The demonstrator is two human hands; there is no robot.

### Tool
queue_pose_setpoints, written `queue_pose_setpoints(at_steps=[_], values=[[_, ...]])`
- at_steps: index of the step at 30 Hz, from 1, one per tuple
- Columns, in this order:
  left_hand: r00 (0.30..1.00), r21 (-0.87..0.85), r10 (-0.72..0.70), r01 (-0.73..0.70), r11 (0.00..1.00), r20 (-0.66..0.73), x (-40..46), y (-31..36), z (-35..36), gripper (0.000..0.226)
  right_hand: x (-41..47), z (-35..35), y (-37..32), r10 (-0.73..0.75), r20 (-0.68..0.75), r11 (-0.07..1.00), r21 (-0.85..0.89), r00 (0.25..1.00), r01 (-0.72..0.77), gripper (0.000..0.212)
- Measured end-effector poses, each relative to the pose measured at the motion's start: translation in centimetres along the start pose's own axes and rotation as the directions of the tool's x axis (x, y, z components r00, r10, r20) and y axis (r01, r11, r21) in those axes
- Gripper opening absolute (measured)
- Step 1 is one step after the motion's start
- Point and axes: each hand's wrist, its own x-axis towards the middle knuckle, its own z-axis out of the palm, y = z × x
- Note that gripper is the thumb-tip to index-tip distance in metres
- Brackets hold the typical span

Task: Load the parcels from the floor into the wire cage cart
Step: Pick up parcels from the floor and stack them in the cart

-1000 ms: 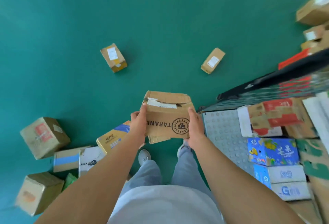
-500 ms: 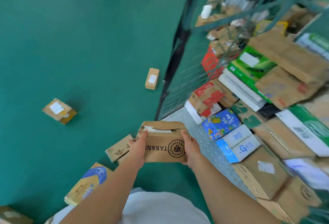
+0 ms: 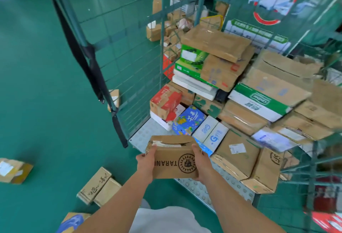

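— Across the right half of the view, what takes up the most room?

— That is the wire cage cart [image 3: 118,34], green mesh walls on a studded metal floor plate [image 3: 146,133]. A black strap [image 3: 81,57] hangs down its near front post. Behind it a green panel [image 3: 275,1] carries a red ring mark.

— And inside?

— Stacked parcels. A large plain brown carton [image 3: 214,42] lies on top, over a green printed box [image 3: 192,60] and flat white boxes [image 3: 194,84]. To the right, a white box with a green band [image 3: 259,103] sits tilted among more brown cartons. Lower down, near the front: a red and brown box [image 3: 164,101], a blue fruit box [image 3: 188,120], two white boxes with blue lettering [image 3: 211,133], and a brown carton with a white label [image 3: 236,151] at the plate's edge.

— What is on the green floor [image 3: 37,84]?

— A brown box with a white label [image 3: 13,170] at far left, a pair of narrow brown boxes [image 3: 98,186] just beside each other near the left forearm, and one small parcel [image 3: 114,99] seen through the mesh, beyond the cart's left wall.

— Where is the parcel being handled?

— A small brown carton [image 3: 174,158] with a round black emblem is held in the air over the front edge of the floor plate, touching nothing below it.

— The hands?

— The left hand [image 3: 146,164] grips its left end, the thumb curled over the top corner. The right hand [image 3: 201,162] clasps the right end, the thumb on top, fingers hidden behind.
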Motion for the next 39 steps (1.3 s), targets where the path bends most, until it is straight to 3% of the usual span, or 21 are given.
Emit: queue_pose_setpoints(at_steps=[10,14,18,21,22,29,34,35,37,39], values=[[0.998,0.092,-0.013,0.007,0.996,0.068,5.8,4.4,7.2,0.096,5.9,-2.3,-5.0,0.006,-0.039,1.000,0.027,0.999,-0.005,0.082],[0.996,0.191,0.002,-0.020,0.981,0.090,10.0,8.7,10.8,0.066,10.7,-2.2,-9.5,-0.137,-0.087,0.982,-0.144,0.987,0.124,0.069],[0.996,0.202,-0.029,0.012,0.979,0.081,16.8,13.7,14.3,0.055,17.0,-0.6,-16.1,-0.251,-0.109,0.937,-0.277,0.962,0.213,0.066],[0.986,0.145,-0.126,0.110,0.983,0.106,20.5,16.9,16.8,0.013,22.6,0.9,-20.0,-0.255,-0.107,0.914,-0.352,0.961,0.203,0.067],[0.981,0.141,-0.157,0.140,0.980,0.112,22.2,17.5,17.6,0.008,24.7,1.3,-20.9,-0.254,-0.090,0.903,-0.380,0.963,0.203,0.066],[0.926,0.208,-0.353,0.322,0.924,0.135,34.2,18.8,22.0,0.014,36.7,4.5,-24.2,-0.184,-0.111,0.769,-0.635,0.977,0.073,0.079],[0.925,0.202,-0.367,0.343,0.917,0.099,41.7,19.0,24.6,0.017,45.1,7.6,-27.3,-0.195,-0.042,0.631,-0.770,0.980,0.093,0.081],[0.930,0.152,-0.352,0.334,0.930,0.109,42.8,19.2,25.1,0.010,46.5,8.3,-28.2,-0.212,-0.026,0.654,-0.747,0.977,0.122,0.082],[0.928,0.095,-0.348,0.338,0.936,0.130,45.2,19.6,25.6,0.031,49.2,9.6,-29.5,-0.249,-0.031,0.745,-0.645,0.968,0.171,0.088],[0.933,0.142,-0.335,0.316,0.938,0.130,46.8,19.9,25.9,0.042,51.1,10.5,-29.6,-0.226,-0.060,0.829,-0.536,0.972,0.159,0.084]])
